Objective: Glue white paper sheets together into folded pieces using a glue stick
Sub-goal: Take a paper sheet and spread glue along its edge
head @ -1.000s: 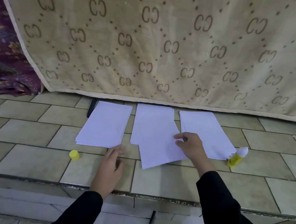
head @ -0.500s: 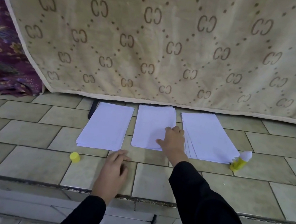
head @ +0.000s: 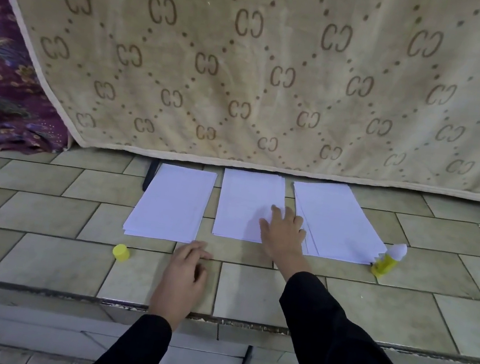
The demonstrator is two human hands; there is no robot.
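Right hand (head: 282,234) moved left, resting flat on middle paper stack (head: 243,203)

The right hand (head: 282,232) covers one near corner of the middle paper stack (head: 244,204).

A tiled tabletop (head: 31,259) of pale greenish rectangles fills the middle band of the frame, its worn front edge running across the lower part. Three stacks of white paper lie side by side at centre: the left stack (head: 171,202), the middle stack (head: 245,201) and the fanned right stack (head: 336,222). A yellow cap (head: 121,252) sits lower left of them. An uncapped glue stick (head: 387,261) lies just beside the right stack's lower right corner. The left hand (head: 184,277) rests on bare tile below the left stack. A dark strip (head: 150,174) shows behind that stack.
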